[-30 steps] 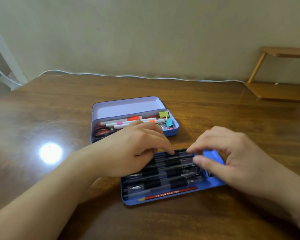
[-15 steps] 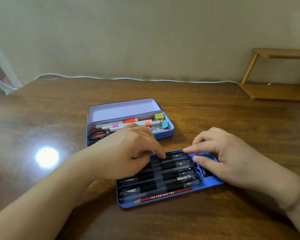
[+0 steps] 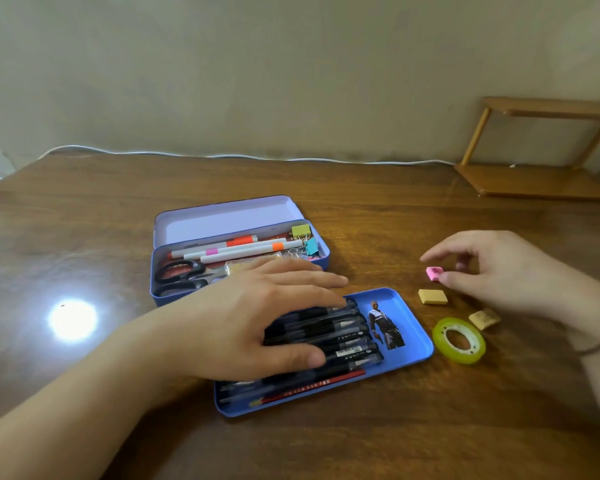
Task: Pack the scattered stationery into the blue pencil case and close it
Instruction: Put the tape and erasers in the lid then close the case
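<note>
The blue pencil case (image 3: 326, 262) lies open with its lid (image 3: 229, 216) tipped back. It holds scissors (image 3: 181, 275), markers (image 3: 236, 249) and binder clips (image 3: 301, 232). In front lies its blue inner tray (image 3: 414, 348) with several black pens (image 3: 347, 337) and a red pencil (image 3: 312, 384). My left hand (image 3: 257, 323) rests flat on the pens, fingers straight. My right hand (image 3: 506, 271) hovers over a pink eraser (image 3: 434, 273); the thumb tip is beside it and the index finger arches above it. A yellow eraser (image 3: 432, 296), a tan eraser (image 3: 484, 319) and a tape roll (image 3: 459, 339) lie right of the tray.
All this sits on a brown wooden table (image 3: 361, 445) against a wall. A wooden shelf (image 3: 541, 181) stands at the back right and a white cable (image 3: 222, 155) runs along the back edge. A lamp glare (image 3: 71, 320) shines on the left.
My right hand left the tray's right end and moved right to the pink eraser. My left hand flattened onto the pens. The erasers and tape roll came into view.
</note>
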`<move>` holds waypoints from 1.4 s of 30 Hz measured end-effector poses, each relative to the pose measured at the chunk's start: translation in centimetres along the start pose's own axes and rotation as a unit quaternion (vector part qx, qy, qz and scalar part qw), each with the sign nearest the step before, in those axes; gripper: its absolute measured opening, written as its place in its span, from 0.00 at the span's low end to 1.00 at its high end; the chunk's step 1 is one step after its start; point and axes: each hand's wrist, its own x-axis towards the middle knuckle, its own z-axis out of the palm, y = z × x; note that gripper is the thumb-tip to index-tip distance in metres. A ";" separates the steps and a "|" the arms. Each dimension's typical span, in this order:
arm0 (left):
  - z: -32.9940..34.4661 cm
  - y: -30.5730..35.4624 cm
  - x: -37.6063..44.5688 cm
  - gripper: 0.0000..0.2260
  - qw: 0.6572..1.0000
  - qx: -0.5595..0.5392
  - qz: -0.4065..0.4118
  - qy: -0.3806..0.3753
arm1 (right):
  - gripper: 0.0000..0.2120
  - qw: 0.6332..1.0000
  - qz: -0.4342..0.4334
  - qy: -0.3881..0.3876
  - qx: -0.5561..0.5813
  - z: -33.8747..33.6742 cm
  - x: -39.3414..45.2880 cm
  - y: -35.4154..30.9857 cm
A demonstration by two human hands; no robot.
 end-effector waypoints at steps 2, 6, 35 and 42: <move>0.2 0.3 0.0 0.28 1.000 0.004 -0.004 -0.022 | 0.17 1.000 -0.005 -0.015 -0.014 0.2 0.2 -0.1; 0.1 0.5 -0.1 0.29 1.000 0.009 0.000 -0.016 | 0.12 0.998 -0.032 -0.028 -0.036 -0.9 -0.5 -0.5; -0.3 1.3 0.0 0.38 0.993 0.098 -0.039 -0.055 | 0.22 0.985 -0.167 -0.015 -0.050 2.0 -1.6 -4.4; -0.2 1.1 0.0 0.37 0.993 0.091 -0.037 -0.059 | 0.16 0.990 -0.134 0.022 -0.034 -0.4 -1.4 -1.5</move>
